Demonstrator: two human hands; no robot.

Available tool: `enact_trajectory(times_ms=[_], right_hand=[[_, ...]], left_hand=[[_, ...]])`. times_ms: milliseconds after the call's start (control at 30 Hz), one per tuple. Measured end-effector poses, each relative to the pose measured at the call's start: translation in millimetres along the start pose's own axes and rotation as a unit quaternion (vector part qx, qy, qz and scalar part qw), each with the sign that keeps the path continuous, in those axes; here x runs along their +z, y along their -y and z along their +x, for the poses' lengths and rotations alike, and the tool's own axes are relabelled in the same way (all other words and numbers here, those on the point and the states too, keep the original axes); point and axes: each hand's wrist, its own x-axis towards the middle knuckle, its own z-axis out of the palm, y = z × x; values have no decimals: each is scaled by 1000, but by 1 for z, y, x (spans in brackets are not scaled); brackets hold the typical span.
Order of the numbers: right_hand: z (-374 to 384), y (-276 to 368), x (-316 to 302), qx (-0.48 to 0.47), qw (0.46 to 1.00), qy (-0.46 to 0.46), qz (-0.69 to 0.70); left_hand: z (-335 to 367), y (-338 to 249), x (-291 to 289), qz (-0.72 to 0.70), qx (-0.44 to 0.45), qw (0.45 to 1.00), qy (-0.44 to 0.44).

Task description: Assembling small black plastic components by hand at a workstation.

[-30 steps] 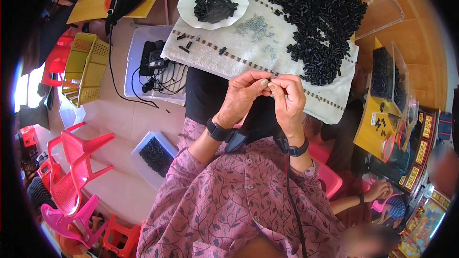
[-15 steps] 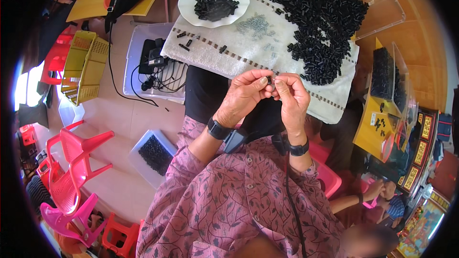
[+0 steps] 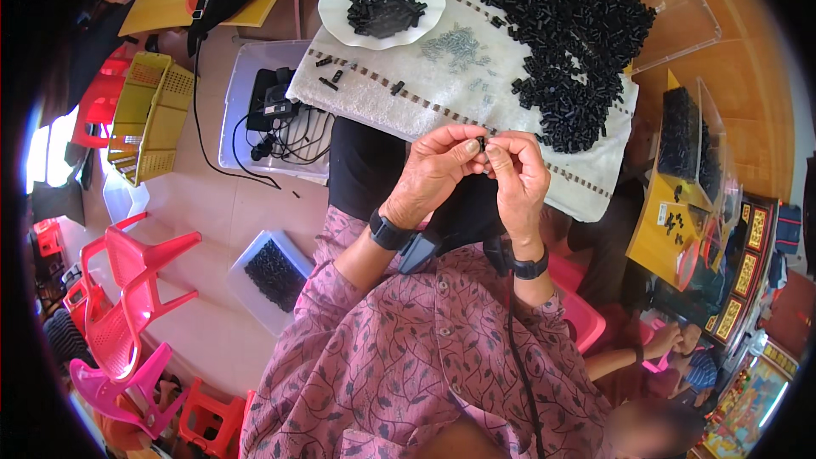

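Pinched between my left hand (image 3: 438,166) and my right hand (image 3: 518,168) is a small black part (image 3: 482,143), mostly covered by the fingertips. Both hands are closed on it, just over the near edge of the white towel (image 3: 382,110). Ahead to the right lies a big heap of small black plastic pieces (image 3: 578,51). Farther left, a white scalloped plate (image 3: 337,27) bears a pile of black pieces (image 3: 387,8). Between plate and heap are scattered small, clear or silvery bits (image 3: 459,47). A few loose black pieces (image 3: 398,87) rest near the towel's striped border.
A clear bin (image 3: 234,132) with black adapters and cables stands left of the table. Below it sits a tub (image 3: 270,314) of black pieces. Red chairs (image 3: 127,289) and a yellow crate (image 3: 157,132) are at far left. Another person's hand (image 3: 663,340) shows at lower right.
Both hands stay nearly in place. The fingertips have shifted slightly around the small black part, which has turned a little. The plate and heap look unchanged.
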Motion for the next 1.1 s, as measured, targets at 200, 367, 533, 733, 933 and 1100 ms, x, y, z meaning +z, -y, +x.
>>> enact_trajectory(times_ms=[200,367,533,733,933,1100], right_hand=[[0,0,-4,29,999,4,14],[1,-1,-5,61,996,-3,68],[3,3,-4,58,996,-4,67],[5,5,-5,23,1000,10,1],[6,8,-10,-80,987,17,-136],[2,4,-14,3,994,46,-94]], left_hand=[[-1,-1,5,21,7,1000,1],[-3,-5,5,69,6,998,-7],[-3,-7,8,128,29,991,-9],[-4,-11,11,193,31,980,-28],[-3,-14,13,220,43,974,-29],[-4,-22,5,308,52,950,5]])
